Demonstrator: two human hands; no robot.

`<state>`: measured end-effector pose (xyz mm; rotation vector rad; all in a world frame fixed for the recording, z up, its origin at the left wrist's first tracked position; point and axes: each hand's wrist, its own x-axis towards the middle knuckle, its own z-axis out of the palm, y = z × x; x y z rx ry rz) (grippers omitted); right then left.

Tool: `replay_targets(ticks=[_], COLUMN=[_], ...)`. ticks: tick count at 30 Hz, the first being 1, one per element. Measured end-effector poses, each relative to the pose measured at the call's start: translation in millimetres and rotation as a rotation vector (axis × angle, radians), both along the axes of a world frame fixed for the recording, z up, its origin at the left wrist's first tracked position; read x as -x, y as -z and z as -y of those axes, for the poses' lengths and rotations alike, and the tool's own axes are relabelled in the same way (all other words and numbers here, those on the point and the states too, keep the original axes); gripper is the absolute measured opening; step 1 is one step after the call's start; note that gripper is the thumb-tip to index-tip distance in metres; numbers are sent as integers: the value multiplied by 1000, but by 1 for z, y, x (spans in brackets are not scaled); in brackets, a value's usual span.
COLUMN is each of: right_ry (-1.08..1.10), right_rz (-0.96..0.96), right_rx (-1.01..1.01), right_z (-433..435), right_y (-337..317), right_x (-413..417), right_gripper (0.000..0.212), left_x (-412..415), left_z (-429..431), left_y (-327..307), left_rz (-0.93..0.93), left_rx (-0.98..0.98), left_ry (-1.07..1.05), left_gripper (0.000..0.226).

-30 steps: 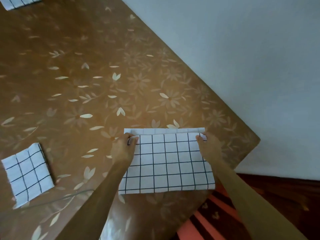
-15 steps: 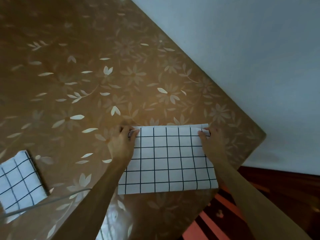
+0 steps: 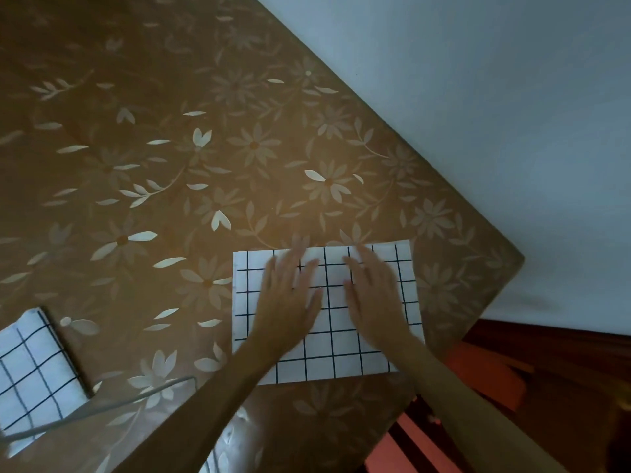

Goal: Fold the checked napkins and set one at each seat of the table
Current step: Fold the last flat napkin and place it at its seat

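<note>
Presses a half-folded napkin [image 3: 341, 353] flat under spread-fingered left hand [image 3: 290, 302] and right hand [image 3: 375, 302] (another napkin [image 3: 30, 370] already folded nearby), probably midway through.

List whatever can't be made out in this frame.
Head view: left hand and right hand are motion-blurred, so fingertip contact is unclear.
Head view: napkin middle lies hidden under both hands.
Head view: second napkin is cut off by the left edge; a cord crosses its lower corner.
</note>
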<state>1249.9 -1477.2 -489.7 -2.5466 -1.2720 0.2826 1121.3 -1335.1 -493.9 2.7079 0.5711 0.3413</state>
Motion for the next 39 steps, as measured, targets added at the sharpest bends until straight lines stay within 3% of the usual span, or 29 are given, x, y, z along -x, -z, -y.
replay_targets(ticks=[3, 10, 16, 23, 27, 33, 36, 39], right_ry=[-67, -94, -47, 63, 130, 441, 567, 676], right_rz=[14, 34, 45, -24, -119, -173, -199, -291], right_rx=[110, 270, 330, 303, 193, 82, 71, 111], right_z=[-6, 6, 17, 14, 36, 85, 95, 103], right_y=[15, 22, 20, 12, -4, -11, -17, -25], right_x=[33, 5, -28, -34, -13, 25, 36, 38], right_gripper=[54, 65, 68, 76, 68, 56, 58, 58], left_x=[11, 23, 42, 46, 48, 46, 40, 26], left_z=[19, 6, -8, -6, -5, -5, 6, 42], left_y=[23, 27, 23, 20, 22, 20, 15, 5], left_rz=[-169, -285, -428, -439, -426, -418, -383, -200], left_rx=[-38, -31, -55, -51, -68, -94, -125, -58], left_ry=[138, 62, -126, -198, -193, -155, -111, 91], left_gripper=[59, 75, 83, 84, 84, 83, 74, 51])
